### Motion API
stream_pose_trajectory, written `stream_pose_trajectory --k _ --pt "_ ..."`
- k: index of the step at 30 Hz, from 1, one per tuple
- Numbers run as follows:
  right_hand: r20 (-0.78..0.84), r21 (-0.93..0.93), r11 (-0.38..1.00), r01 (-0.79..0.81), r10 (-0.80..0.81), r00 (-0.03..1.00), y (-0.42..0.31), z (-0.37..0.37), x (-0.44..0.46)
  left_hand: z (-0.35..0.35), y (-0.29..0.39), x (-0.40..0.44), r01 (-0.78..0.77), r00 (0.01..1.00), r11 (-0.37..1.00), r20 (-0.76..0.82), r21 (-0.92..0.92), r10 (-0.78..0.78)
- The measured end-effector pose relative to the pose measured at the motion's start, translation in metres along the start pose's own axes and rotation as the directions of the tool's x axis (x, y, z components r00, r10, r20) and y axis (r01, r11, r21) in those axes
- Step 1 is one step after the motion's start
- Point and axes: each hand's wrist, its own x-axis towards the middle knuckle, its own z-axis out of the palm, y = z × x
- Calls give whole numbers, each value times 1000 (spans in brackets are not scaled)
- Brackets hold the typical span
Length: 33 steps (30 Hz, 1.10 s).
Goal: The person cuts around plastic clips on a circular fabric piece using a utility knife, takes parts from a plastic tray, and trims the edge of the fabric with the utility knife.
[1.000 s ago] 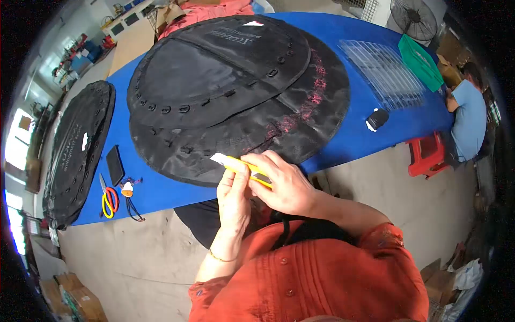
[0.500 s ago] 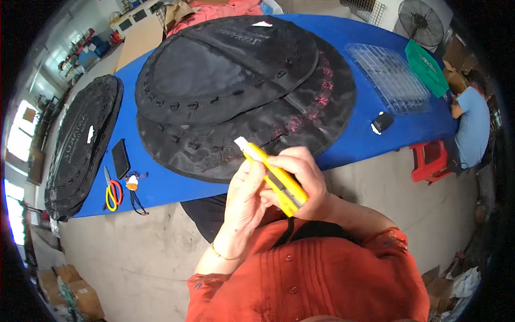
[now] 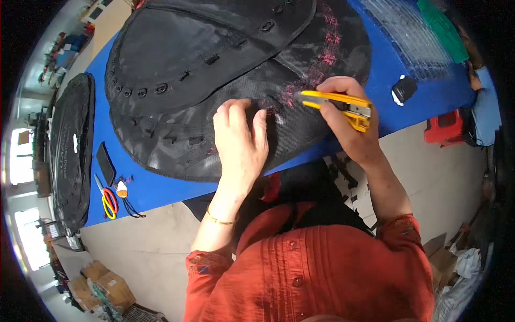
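My right hand grips a yellow utility knife, its front end pointing left, close over a line of pink thread tufts. Those tufts run along the edge band of a round black mesh mat. Lying on the same mat, my left hand has its thumb apart from bent fingers and holds nothing visible. A second round black piece with loops along its border overlaps the mat. Whether the blade touches the mat, I cannot tell.
On the blue table at left are a folded black mat, a phone, scissors and a small white-and-orange bottle. At right are a small black item, clear plastic trays and a red stool near another person.
My hands have parted and moved forward onto the mat. The knife, earlier held between both hands near my body, is now in my right hand alone. The view has tilted downward.
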Motion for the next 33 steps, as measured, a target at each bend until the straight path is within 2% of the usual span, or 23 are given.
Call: stream_pose_trajectory --k 2,4,6,8,10,12,14,15,18,19,23,28,33 --pt "30 24 997 -70 70 997 6 6 2 16 -8 3 -28 999 997 34 75 25" --pt "20 60 996 -66 65 998 19 14 5 25 -6 2 27 994 997 100 76 -35" --pt "25 98 986 -135 133 991 22 20 8 31 -8 2 5 995 994 103 106 -16" --pt "29 128 971 -201 199 980 30 21 10 33 -9 3 56 994 988 88 146 -69" --pt "55 -187 976 108 -99 994 40 21 15 35 -12 5 63 993 988 85 139 -76" --pt "59 -182 983 32 -21 998 40 21 13 33 -10 8 75 986 984 132 162 -97" --pt "66 -55 989 -138 142 988 43 21 11 30 -11 8 92 982 984 149 151 -115" --pt "76 -51 977 -207 210 975 40 19 12 30 -13 8 103 979 985 160 138 -125" --pt "41 -35 978 -205 207 978 42 18 13 31 -20 6 92 984 994 145 67 -101" --pt "22 -10 967 -253 253 967 39 19 14 31 -20 6 91 985 992 138 82 -102" --pt "25 57 962 -268 267 963 36 25 18 32 -23 6 120 980 990 151 69 -130" --pt "103 177 941 -290 275 956 34 35 28 32 -22 5 142 985 988 94 54 -146" --pt "127 124 966 -228 212 969 42 38 26 33 -23 4 151 986 987 67 59 -155"
